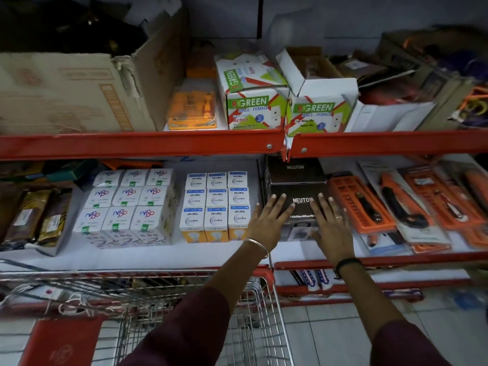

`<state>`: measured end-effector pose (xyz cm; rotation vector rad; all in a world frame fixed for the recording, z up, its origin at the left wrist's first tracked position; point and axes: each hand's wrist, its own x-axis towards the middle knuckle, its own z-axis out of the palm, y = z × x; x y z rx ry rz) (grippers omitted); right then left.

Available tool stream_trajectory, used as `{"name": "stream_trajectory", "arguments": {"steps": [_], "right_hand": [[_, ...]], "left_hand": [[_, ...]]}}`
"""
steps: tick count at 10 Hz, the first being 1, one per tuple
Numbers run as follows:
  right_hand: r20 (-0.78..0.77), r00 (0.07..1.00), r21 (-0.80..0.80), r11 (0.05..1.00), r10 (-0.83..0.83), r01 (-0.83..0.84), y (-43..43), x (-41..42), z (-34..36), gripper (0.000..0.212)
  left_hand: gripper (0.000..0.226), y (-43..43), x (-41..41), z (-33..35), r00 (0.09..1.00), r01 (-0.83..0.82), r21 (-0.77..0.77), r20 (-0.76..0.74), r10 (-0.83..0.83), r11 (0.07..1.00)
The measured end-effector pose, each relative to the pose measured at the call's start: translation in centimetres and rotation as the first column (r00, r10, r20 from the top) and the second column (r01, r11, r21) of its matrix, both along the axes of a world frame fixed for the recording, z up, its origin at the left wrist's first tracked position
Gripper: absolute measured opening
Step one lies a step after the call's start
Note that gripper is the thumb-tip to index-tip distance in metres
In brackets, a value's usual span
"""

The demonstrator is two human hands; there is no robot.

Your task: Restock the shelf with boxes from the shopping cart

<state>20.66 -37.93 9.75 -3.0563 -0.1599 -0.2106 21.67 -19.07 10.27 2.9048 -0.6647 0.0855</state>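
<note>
A black box marked NEUTON sits on the middle shelf, with a second black NEUTON box behind it. My left hand lies flat on the front box's left top, fingers spread. Flat on the right top of that box rests my right hand, also spread. Neither hand wraps around the box. The wire shopping cart stands below and left of my arms; its contents are blurred.
Left of the black boxes stand rows of white Wipro bulb boxes and white bulb boxes. Orange tool packs lie to the right. The upper shelf holds green-and-white boxes, an orange case and a large cardboard carton.
</note>
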Motion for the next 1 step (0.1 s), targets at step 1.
{"name": "stream_trajectory", "arguments": {"steps": [1], "right_hand": [[0.084, 0.996, 0.085, 0.996, -0.03, 0.023, 0.16, -0.89, 0.36, 0.075]], "left_hand": [[0.063, 0.83, -1.08, 2.26, 0.989, -0.011, -0.087, 0.147, 0.023, 0.996]]}}
